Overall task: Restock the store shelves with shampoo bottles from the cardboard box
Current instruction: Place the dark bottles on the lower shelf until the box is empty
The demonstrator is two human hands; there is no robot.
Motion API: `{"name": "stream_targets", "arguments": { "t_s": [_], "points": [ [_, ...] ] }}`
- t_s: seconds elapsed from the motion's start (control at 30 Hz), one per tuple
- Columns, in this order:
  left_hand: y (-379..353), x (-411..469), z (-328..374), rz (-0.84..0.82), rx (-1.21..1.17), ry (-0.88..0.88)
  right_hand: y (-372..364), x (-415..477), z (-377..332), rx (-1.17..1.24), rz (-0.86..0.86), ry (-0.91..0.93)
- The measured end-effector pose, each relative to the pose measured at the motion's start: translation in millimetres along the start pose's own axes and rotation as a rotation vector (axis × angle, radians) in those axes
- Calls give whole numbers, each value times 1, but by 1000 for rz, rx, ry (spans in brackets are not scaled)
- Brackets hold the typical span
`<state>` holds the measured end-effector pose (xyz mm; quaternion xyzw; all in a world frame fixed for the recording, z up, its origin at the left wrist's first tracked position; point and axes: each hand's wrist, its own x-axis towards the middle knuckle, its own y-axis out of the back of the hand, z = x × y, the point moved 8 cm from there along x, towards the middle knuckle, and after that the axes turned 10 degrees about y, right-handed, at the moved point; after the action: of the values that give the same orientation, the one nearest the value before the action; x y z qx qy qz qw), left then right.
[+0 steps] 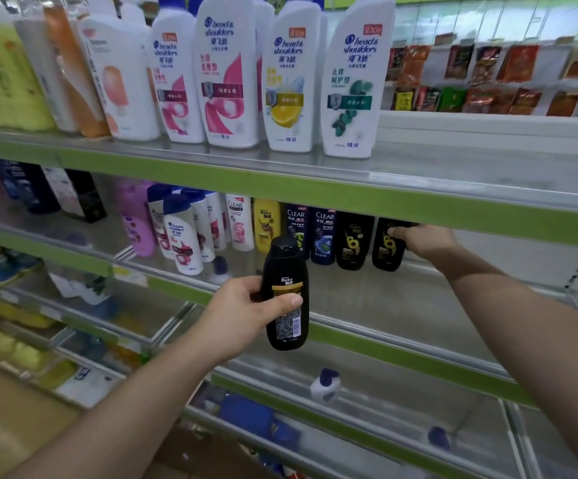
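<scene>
My left hand (246, 312) grips a black shampoo bottle (285, 271) upright in front of the middle shelf, its back label toward me. My right hand (422, 240) reaches under the green shelf edge and holds a second black bottle with a sunflower label (386, 250), which stands on the middle shelf (401, 299). Just left of it stands another black sunflower bottle (353, 243). The cardboard box is out of view.
Left of the black bottles stand dark blue Clear bottles (323, 236), a yellow bottle (266, 226) and white Head & Shoulders bottles (184, 236). Large white bottles (353, 81) fill the top shelf. Sachets (487, 81) hang at the upper right. Lower shelves hold scattered items.
</scene>
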<state>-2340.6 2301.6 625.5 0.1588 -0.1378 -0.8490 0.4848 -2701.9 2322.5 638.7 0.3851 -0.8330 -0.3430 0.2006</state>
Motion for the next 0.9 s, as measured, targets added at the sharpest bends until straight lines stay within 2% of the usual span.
{"name": "stream_targets", "arguments": {
  "t_s": [0.1,0.17,0.27,0.43,0.7,0.9],
  "points": [
    [1,1,-2,-7,-24,6,0,-4,-1,-30,-2,-10],
    [3,1,-1,-16,-31,7,1,-8,-2,-15,19,67],
    [7,4,2,-4,-32,-3,-7,-17,0,303,45,216],
    [8,14,6,-2,-37,-8,-32,-34,-23,447,-39,412],
    [10,17,9,22,-20,-42,-48,-36,-46,341,89,401],
    [11,17,8,21,-72,-65,-48,-30,-37,389,161,355]
  ]
}}
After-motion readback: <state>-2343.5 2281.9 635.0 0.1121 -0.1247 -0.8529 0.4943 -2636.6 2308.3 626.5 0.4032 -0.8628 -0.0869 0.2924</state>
